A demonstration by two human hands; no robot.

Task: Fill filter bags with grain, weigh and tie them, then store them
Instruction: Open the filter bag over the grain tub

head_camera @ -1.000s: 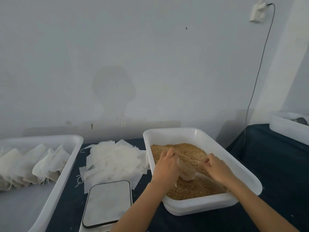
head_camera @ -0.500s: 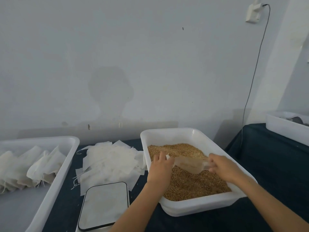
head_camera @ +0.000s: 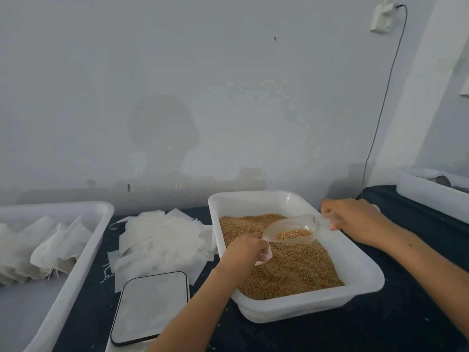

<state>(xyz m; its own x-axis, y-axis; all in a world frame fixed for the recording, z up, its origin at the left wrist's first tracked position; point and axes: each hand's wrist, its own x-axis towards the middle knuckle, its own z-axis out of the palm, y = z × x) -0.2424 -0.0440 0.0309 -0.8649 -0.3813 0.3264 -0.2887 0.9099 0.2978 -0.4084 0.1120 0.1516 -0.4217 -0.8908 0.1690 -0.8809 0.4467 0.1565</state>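
A white tub (head_camera: pixel 360 273) in front of me is half full of brown grain (head_camera: pixel 291 270). My right hand (head_camera: pixel 355 221) grips the handle of a clear plastic scoop (head_camera: pixel 291 231) that carries a little grain and hangs tilted above the tub. The scoop's lip points down at a white filter bag (head_camera: pixel 266 254), which my left hand (head_camera: pixel 243 252) holds over the grain. Most of the bag is hidden behind that hand.
A pile of flat empty filter bags (head_camera: pixel 160 240) lies left of the tub. A flat scale (head_camera: pixel 149 306) sits in front of them. A white bin (head_camera: pixel 83 250) at far left holds several filled bags (head_camera: pixel 48 252). Another white bin (head_camera: pixel 431 191) stands at the right edge on the dark cloth.
My right hand has lifted the scoop out of the grain and up to the right. The scoop now hangs with its lip over the bag in my left hand.
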